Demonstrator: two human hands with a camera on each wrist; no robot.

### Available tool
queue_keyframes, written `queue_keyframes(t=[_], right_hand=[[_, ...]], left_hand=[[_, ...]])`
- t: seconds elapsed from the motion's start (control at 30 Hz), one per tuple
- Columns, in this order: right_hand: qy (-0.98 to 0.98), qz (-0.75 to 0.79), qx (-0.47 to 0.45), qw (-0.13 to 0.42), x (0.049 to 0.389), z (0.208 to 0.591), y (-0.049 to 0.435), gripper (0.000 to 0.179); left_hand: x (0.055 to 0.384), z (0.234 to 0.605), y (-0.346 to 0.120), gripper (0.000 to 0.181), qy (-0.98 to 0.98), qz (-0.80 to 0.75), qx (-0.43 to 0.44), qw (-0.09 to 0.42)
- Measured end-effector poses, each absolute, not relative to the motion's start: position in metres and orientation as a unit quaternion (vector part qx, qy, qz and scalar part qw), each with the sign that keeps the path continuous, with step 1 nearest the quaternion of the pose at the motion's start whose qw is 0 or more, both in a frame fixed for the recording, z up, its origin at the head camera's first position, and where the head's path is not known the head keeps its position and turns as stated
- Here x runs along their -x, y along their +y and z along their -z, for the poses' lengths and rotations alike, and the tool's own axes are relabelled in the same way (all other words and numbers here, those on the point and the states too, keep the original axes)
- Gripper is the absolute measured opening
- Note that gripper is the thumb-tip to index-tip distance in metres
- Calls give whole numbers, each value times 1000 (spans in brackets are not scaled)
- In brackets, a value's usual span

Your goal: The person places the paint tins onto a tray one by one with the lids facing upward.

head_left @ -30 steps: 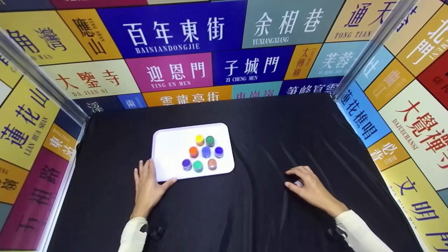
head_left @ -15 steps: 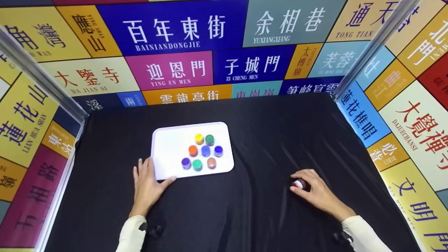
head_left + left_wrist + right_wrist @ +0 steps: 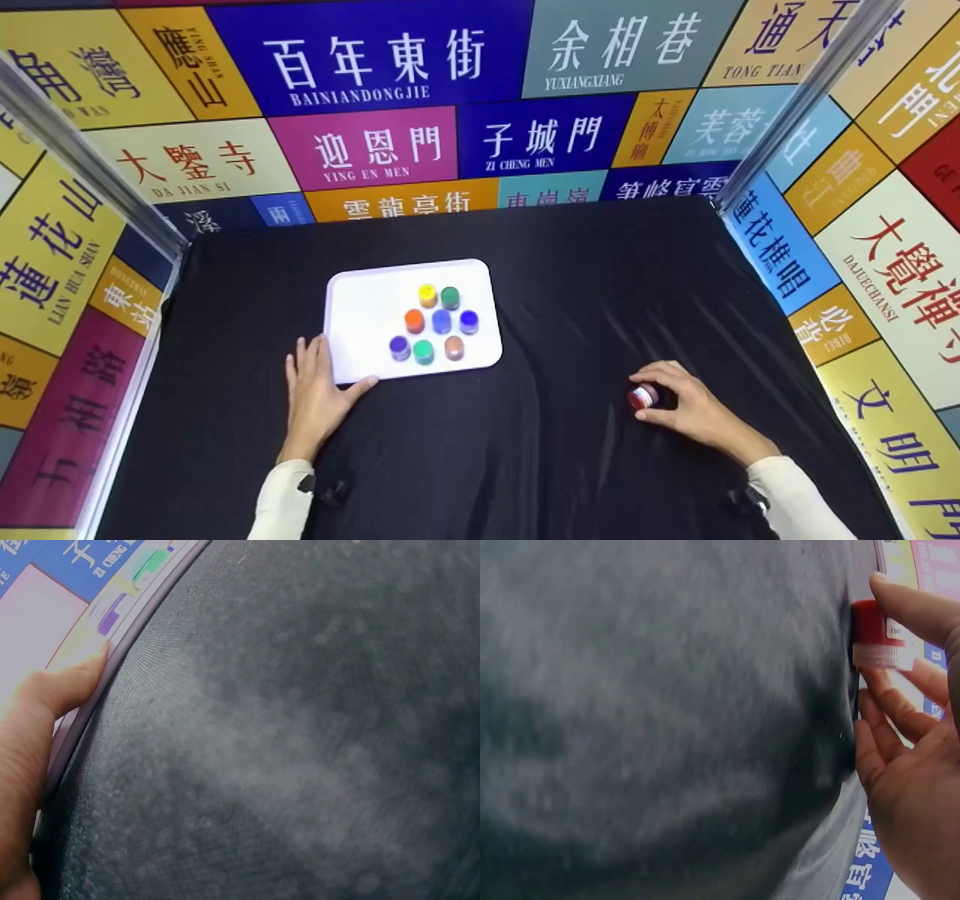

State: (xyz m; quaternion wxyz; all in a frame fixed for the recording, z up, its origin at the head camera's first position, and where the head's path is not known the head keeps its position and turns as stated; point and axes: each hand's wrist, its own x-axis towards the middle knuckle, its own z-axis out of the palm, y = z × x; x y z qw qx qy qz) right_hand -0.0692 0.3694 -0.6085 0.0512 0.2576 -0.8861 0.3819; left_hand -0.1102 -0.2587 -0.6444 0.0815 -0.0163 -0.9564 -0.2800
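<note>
In the head view, my left hand (image 3: 313,394) rests at the near left corner of a white tray (image 3: 360,307), fingers along its left edge and thumb at its near edge. The left wrist view shows that thumb (image 3: 79,682) against the rim. Several small paint jars stand on the tray, among them a yellow one (image 3: 427,295), an orange one (image 3: 414,321) and a brown one (image 3: 454,348). Farther right, my right hand (image 3: 694,405) is spread around a red paint jar (image 3: 874,626) lying on its side on the cloth. Thumb and fingers stand wider than the jar; contact is hard to tell.
A black cloth (image 3: 562,315) with folds covers the table. Printed panels (image 3: 367,67) with large lettering wall off the back and both sides. Metal posts (image 3: 802,105) stand at the back corners.
My right hand has drawn back to the right and toward me, its thumb and fingers spreading apart, uncovering the red paint jar, which has barely shifted. My left hand and the tray stay put.
</note>
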Motion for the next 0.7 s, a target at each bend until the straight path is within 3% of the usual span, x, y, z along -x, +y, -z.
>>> queue_keyframes(t=[0.4,0.7], right_hand=[[-873,-393,-286,40,70,605,376,59],[-891,-372,-254,61,77,604,373,47]], left_hand=[[110,642,-259,126,-956,284,11,69],[110,642,-259,126,-957,284,10,67]])
